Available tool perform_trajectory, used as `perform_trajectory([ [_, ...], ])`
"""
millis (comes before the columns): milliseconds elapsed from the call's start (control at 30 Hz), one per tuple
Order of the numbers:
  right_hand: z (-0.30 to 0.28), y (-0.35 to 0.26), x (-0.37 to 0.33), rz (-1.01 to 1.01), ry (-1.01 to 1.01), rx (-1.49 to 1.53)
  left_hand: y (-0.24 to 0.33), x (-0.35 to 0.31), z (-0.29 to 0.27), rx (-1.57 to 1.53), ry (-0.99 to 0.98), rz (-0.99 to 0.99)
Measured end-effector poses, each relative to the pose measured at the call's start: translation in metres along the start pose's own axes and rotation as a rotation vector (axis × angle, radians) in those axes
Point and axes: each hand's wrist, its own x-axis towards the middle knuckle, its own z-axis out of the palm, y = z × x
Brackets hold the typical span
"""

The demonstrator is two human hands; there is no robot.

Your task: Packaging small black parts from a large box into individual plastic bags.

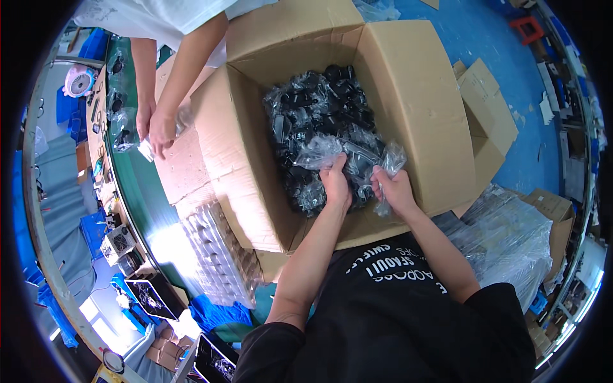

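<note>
Both my hands are over an open cardboard box (239, 121) holding many black items (313, 96) wrapped in clear plastic; their exact kind cannot be made out. My left hand (336, 184) is closed on a crinkled clear plastic bag (318, 153), its thumb pressed against the fingers. To the right, my right hand (394, 189) pinches a clear plastic bag (393, 157), with plastic showing above and below the fist. Dark contents show through plastic between the hands. Whether both hands hold the same bag is unclear.
At upper left, another person's hands (156, 131) handle a small pale item beside a green conveyor belt (137, 172). Moulded trays (217, 255) stand left of the box. Plastic-wrapped goods (511, 233) sit at right, and loose cardboard (488, 105) lies on the blue floor (530, 150).
</note>
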Motion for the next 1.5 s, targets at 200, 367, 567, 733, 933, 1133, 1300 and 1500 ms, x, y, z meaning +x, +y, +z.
perform_trajectory([
  [200,-0.003,-0.003,0.010,-0.185,0.051,-0.375,-0.007,0.000,0.003,-0.050,0.060,0.031],
  [367,-0.016,-0.001,0.013,-0.064,-0.005,-0.268,-0.002,0.012,0.001,-0.081,0.056,-0.053],
  [567,-0.011,-0.015,-0.019,-0.195,0.047,-0.224,0.010,0.079,-0.037,-0.201,0.067,-0.214],
  [733,-0.001,-0.015,0.007,-0.314,0.061,-0.342,0.025,0.090,-0.042,-0.204,-0.016,-0.141],
  [933,-0.002,-0.005,0.031,-0.458,-0.165,-0.702,0.025,0.091,-0.040,-0.244,-0.042,-0.179],
  [1133,-0.004,-0.007,0.033,-0.531,-0.195,-1.073,0.023,0.091,-0.038,-0.309,-0.054,-0.249],
  [1300,0.001,-0.009,0.027,-0.356,-0.131,-0.616,0.023,0.085,-0.039,-0.364,-0.060,-0.288],
  [1500,0.005,-0.026,0.020,-0.032,-0.235,0.119,0.012,0.001,-0.003,-0.434,-0.720,-0.707],
])
